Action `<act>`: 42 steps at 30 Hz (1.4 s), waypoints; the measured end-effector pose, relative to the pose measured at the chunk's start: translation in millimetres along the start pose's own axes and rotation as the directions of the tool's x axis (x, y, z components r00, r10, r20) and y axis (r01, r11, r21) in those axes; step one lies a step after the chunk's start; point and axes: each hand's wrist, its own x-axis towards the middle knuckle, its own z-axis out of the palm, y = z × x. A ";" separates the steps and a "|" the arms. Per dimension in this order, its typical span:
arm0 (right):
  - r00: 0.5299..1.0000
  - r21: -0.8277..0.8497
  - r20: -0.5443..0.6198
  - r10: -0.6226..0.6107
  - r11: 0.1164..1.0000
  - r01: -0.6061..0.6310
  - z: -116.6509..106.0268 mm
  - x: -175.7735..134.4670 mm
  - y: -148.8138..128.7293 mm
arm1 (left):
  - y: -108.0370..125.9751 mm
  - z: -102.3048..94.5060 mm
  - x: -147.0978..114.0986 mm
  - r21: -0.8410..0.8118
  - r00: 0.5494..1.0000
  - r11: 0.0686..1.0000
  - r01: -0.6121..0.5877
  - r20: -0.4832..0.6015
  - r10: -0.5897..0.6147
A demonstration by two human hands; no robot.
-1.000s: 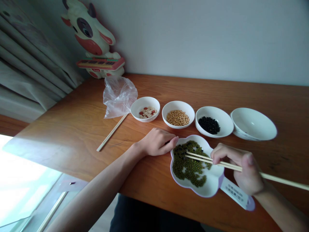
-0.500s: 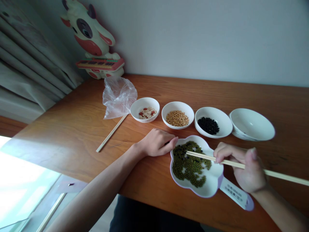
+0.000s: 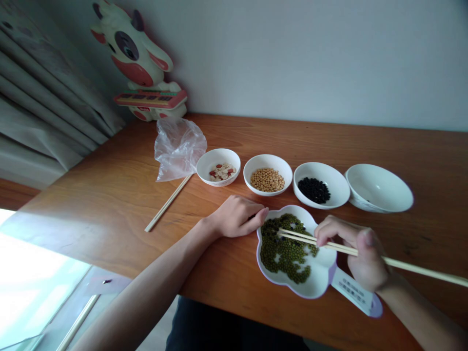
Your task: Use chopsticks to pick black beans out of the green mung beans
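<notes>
My right hand (image 3: 360,248) holds a pair of pale wooden chopsticks (image 3: 420,269), their tips slightly apart among green beans (image 3: 292,256). The beans lie in a white, flower-shaped scoop (image 3: 321,287) with a purple rim and a labelled handle pointing to the lower right. A few dark beans are mixed in near the tips; whether one is pinched I cannot tell. At the scoop's upper left edge my left hand (image 3: 239,217) is closed, its thumb on the rim and its other fingers curled and partly hidden. Just behind the scoop stands a white bowl of black beans (image 3: 314,190).
Left of the black beans are bowls of yellow soybeans (image 3: 266,180) and of red-and-pale pieces (image 3: 223,171). A white bowl (image 3: 387,185) stands at right. Spare chopsticks (image 3: 168,204), a clear plastic bag (image 3: 179,148) and a cow-shaped toy keyboard (image 3: 149,97) are on the left.
My right hand has shifted slightly left, and the chopstick tips have moved a little left and spread apart over the beans. My left hand stays at the scoop's rim.
</notes>
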 end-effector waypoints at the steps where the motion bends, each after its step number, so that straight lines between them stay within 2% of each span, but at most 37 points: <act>1: 1.000 -0.005 0.004 -0.002 1.000 0.002 0.2 0.2 0.0 | 0.2 -0.2 0.0 -0.003 1.000 1.000 -0.001 0.000 0.001; 5: 1.000 -0.006 0.016 -0.001 1.000 0.001 -1.9 0.9 -0.5 | 0.4 -0.5 0.0 -0.008 1.000 1.000 -0.004 -0.005 0.004; 13: 0.997 0.096 0.053 0.048 0.994 -0.053 -13.8 2.9 -9.6 | -0.2 0.3 -0.2 -0.006 1.000 1.000 -0.003 -0.017 0.003; 24: 0.996 0.013 0.076 -0.040 0.999 0.039 -11.3 1.5 -7.2 | -0.6 0.7 -0.3 0.004 1.000 1.000 0.003 -0.007 -0.003; 31: 0.995 0.001 0.088 -0.036 0.999 0.036 -9.3 0.6 -7.5 | -0.3 0.4 -0.4 0.002 1.000 1.000 0.003 -0.005 -0.003; 42: 0.999 0.049 0.040 0.000 0.999 -0.002 -7.4 1.6 -6.2 | 0.3 -0.1 0.0 0.006 1.000 1.000 -0.005 -0.018 0.005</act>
